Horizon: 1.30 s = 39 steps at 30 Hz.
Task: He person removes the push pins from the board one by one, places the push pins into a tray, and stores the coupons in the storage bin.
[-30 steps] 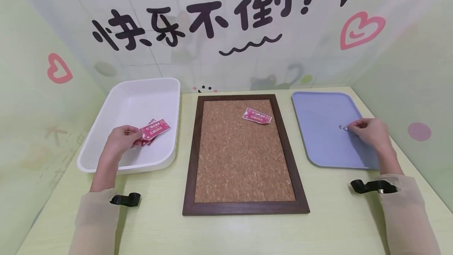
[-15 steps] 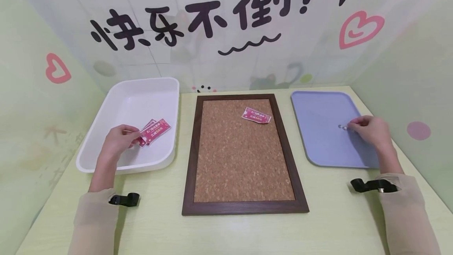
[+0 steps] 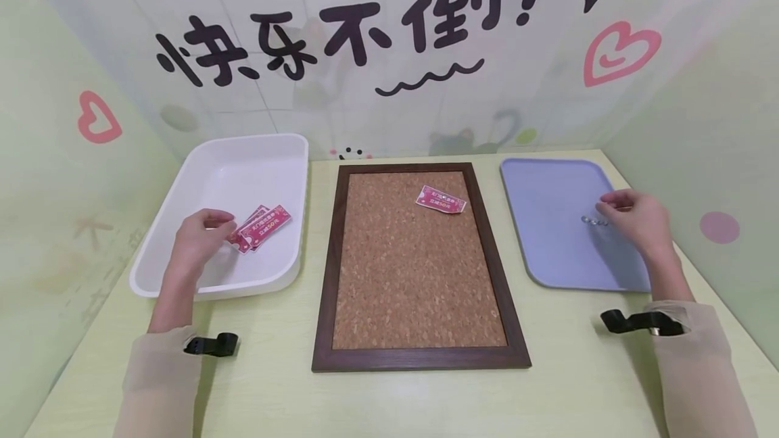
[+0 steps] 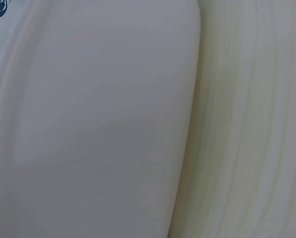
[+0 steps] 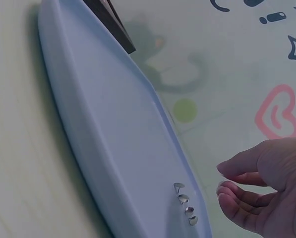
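Observation:
My left hand (image 3: 201, 238) hovers at the left end of several pink coupons (image 3: 268, 225), its fingers loosely bent and overlapping their edge. They lie fanned out in a white tray (image 3: 298, 181). On the right, my right hand (image 3: 642, 218) is above several silver thumbtacks (image 3: 595, 221) lying in a row on a blue tray (image 3: 548, 255). In the right wrist view a gap shows between thumb and fingers, with nothing between them; the thumbtacks (image 5: 183, 198) are left of the fingertips. The left wrist view catches only the tray wall (image 4: 113, 124).
Between the trays a cork board (image 3: 420, 269) in a dark wooden frame lies on the pale table (image 3: 420, 404). Another pink coupon (image 3: 441, 199) is on its upper right, with a small shiny spot near its middle. A printed wall (image 3: 365, 113) stands behind.
My left hand has drawn back slightly left, and the top coupon has settled onto the others. The right hand has risen a little, showing more of the thumbtacks.

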Motion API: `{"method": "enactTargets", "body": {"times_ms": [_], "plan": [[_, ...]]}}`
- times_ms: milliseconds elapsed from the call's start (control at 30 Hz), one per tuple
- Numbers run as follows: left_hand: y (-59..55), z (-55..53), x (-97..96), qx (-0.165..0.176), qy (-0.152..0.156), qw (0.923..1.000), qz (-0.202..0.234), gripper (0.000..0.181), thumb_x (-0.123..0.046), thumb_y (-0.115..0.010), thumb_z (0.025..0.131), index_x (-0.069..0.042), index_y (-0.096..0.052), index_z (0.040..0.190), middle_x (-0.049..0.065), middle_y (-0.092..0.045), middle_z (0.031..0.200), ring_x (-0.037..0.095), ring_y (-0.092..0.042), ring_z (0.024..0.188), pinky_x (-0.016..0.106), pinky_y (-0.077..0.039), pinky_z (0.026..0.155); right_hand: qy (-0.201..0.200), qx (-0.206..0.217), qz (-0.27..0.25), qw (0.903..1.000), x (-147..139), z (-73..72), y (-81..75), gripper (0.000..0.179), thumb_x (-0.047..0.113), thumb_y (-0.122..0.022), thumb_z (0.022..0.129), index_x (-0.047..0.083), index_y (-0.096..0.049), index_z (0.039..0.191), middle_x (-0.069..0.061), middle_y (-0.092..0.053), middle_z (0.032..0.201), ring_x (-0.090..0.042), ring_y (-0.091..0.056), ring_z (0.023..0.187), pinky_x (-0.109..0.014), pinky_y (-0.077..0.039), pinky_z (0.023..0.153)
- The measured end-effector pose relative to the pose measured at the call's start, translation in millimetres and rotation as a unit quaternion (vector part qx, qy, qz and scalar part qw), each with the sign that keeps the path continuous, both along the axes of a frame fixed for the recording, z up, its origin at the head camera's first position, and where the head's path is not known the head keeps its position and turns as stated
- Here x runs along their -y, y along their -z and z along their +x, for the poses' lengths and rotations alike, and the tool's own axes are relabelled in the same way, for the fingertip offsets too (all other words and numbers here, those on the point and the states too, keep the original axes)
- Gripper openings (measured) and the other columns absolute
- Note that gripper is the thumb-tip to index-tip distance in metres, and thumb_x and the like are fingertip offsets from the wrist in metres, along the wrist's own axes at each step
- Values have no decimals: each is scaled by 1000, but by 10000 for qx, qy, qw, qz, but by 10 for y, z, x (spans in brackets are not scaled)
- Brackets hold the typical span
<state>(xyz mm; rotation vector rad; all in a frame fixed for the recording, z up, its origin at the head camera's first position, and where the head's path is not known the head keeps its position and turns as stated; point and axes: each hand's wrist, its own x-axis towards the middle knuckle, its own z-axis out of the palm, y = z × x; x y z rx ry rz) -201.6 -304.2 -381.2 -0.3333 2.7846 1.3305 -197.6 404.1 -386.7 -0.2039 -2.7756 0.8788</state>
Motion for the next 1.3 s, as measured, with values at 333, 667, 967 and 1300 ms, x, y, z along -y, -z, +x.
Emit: {"method": "enactTargets", "body": {"times_ms": [333,667,967,1300], "plan": [[-95,28,-116,-252,193,9995,10,42,-24,-54,104,5,-54,134,22,-56,124,26,-52,103,23,-47,72,-250,-407,20,9989,269,-1,-135,32,22,-68,95,-7,-68,108,-27,-69,100,18,-45,68,-11,-42,56],[-304,89,-377,-640,535,9963,215,39,-23,-56,103,4,-56,132,21,-57,125,23,-51,104,23,-51,73,-639,-659,-36,9958,485,-5,-204,26,18,-70,95,-5,-70,107,-23,-69,97,14,-48,71,-10,-43,57],[-427,113,-677,-1141,943,9888,212,32,-18,-57,102,5,-61,125,20,-62,117,28,-56,105,23,-45,84,-991,-615,-110,9931,763,-67,-284,27,21,-69,96,-3,-70,109,-21,-70,99,13,-50,75,-9,-41,66],[-474,57,-1019,-1406,1353,9799,416,24,-11,-61,100,6,-64,116,22,-66,108,27,-61,99,20,-46,82,-1594,-820,-296,9834,1085,-92,-316,22,14,-69,96,-5,-70,107,-22,-71,96,10,-54,76,-8,-43,68]]}}
